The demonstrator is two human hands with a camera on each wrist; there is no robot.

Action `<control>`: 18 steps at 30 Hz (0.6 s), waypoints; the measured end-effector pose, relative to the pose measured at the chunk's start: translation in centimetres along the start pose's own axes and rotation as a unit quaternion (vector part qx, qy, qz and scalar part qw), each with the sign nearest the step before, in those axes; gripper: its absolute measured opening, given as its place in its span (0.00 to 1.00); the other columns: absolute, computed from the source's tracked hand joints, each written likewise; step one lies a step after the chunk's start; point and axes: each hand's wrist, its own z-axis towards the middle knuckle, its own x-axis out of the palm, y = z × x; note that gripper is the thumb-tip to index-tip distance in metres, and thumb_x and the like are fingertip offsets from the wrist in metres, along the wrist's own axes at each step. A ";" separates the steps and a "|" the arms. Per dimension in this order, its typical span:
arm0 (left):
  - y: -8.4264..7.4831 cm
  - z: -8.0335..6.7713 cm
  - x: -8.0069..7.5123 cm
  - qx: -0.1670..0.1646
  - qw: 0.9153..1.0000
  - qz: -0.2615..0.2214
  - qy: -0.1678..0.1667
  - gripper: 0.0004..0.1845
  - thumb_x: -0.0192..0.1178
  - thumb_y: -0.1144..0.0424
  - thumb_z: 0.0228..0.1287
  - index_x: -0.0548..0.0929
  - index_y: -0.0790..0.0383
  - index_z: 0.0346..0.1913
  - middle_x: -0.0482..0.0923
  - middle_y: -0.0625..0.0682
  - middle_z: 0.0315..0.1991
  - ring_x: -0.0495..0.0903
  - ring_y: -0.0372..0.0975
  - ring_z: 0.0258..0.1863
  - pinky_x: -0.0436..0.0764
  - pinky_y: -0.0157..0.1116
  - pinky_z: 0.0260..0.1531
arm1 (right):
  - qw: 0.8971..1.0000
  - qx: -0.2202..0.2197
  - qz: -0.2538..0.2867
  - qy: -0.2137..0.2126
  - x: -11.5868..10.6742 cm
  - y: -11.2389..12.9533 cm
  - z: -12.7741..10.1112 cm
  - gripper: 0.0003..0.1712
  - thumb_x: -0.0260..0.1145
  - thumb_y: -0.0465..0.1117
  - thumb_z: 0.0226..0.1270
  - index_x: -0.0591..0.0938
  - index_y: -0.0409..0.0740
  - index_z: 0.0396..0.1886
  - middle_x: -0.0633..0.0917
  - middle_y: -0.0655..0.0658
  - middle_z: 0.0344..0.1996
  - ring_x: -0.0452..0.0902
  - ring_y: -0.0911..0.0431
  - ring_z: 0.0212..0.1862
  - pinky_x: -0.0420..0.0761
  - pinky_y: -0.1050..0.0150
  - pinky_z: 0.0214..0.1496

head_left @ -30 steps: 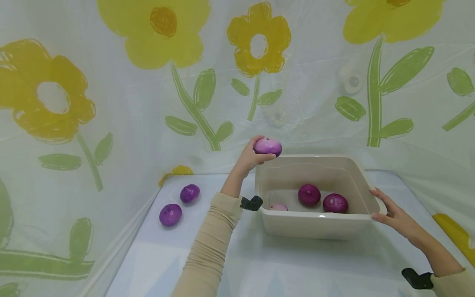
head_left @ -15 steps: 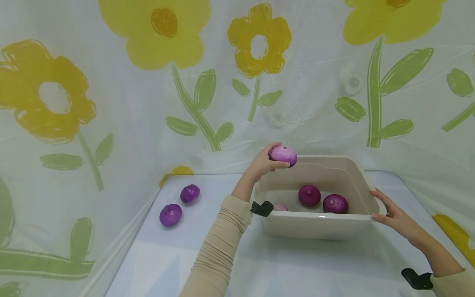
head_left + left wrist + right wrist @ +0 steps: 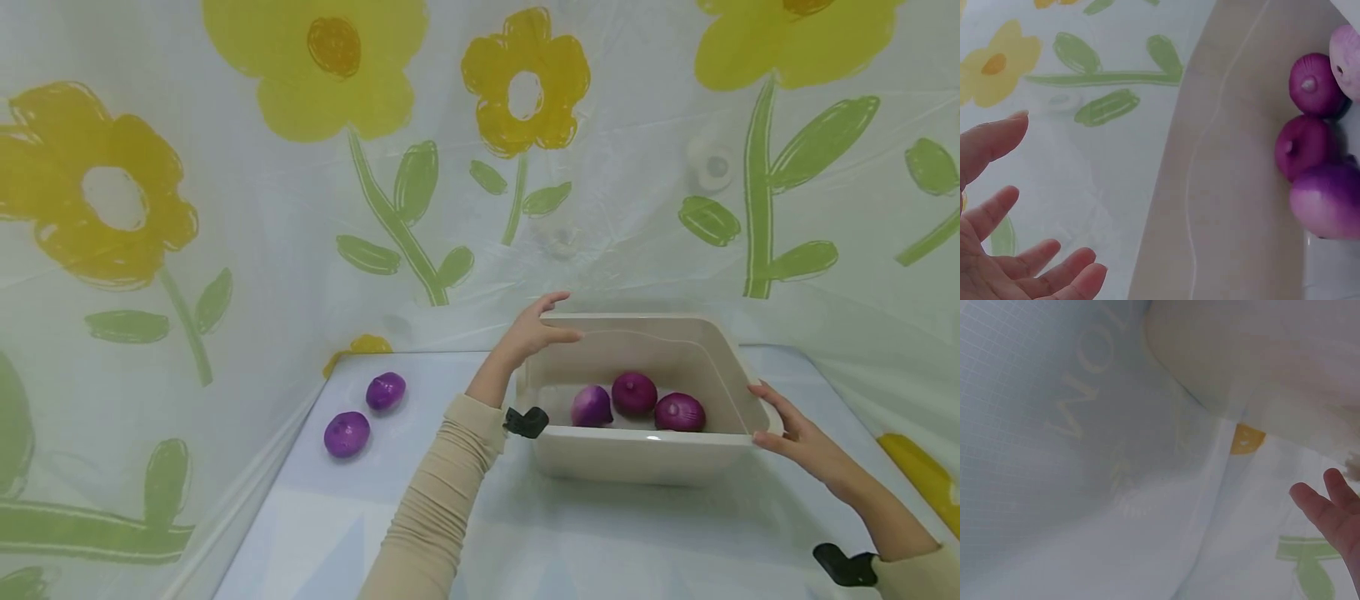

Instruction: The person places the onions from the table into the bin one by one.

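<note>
My left hand (image 3: 528, 336) hangs over the left back part of a beige bin (image 3: 630, 456), fingers spread and holding nothing. In the bin lie a purple-and-white onion (image 3: 591, 407) and two dark red onions (image 3: 633, 393) (image 3: 679, 412). The left wrist view also shows a pale pink onion (image 3: 1346, 62) beside them, hidden in the head view by the front wall. My right hand (image 3: 798, 433) rests at the bin's right front corner, fingertips on the rim and thumb by the front edge. Its visible fingers (image 3: 1317, 509) look straight in the right wrist view.
Two purple onions (image 3: 386, 392) (image 3: 347, 434) lie on the white table (image 3: 300, 533), left of the bin. A flower-printed curtain (image 3: 630, 167) hangs behind the table and along both sides.
My left hand moved right over the bin with an onion, then let it go. The onions inside have shifted and a purple-and-white one now shows. My right hand stayed at the rim.
</note>
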 end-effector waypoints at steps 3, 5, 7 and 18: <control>0.1 0.0 -0.5 -0.003 1.000 0.009 -0.002 0.40 0.68 0.62 0.50 0.63 0.48 0.67 0.54 0.58 0.69 0.60 0.51 0.65 0.68 0.47 0.58 | 1.000 0.000 0.001 0.001 0.0 0.0 0.0 0.42 0.51 0.43 0.69 0.37 0.61 0.72 0.32 0.66 0.68 0.38 0.23 0.62 0.53 0.23 0.45; 0.3 -0.1 -1.0 -0.006 1.000 0.014 -0.003 0.40 0.68 0.61 0.50 0.62 0.48 0.67 0.53 0.58 0.69 0.60 0.52 0.65 0.67 0.49 0.59 | 1.000 -0.001 0.002 0.001 0.0 0.0 0.0 0.42 0.51 0.42 0.68 0.37 0.61 0.72 0.32 0.68 0.67 0.37 0.23 0.62 0.53 0.23 0.45; 0.4 -0.3 -1.6 -0.010 1.000 0.019 -0.007 0.41 0.68 0.60 0.50 0.61 0.48 0.68 0.53 0.58 0.69 0.62 0.53 0.64 0.67 0.49 0.58 | 1.000 -0.003 0.003 0.002 0.0 -0.1 0.1 0.42 0.51 0.42 0.69 0.37 0.62 0.72 0.34 0.72 0.66 0.38 0.24 0.62 0.53 0.23 0.45; 3.3 -2.1 -6.3 -0.024 0.998 0.031 -0.059 0.40 0.67 0.59 0.52 0.60 0.49 0.68 0.55 0.57 0.68 0.65 0.54 0.61 0.68 0.52 0.56 | 1.000 -0.003 0.006 0.010 -0.1 -0.3 0.1 0.41 0.50 0.42 0.69 0.37 0.63 0.72 0.36 0.78 0.62 0.39 0.23 0.61 0.51 0.23 0.46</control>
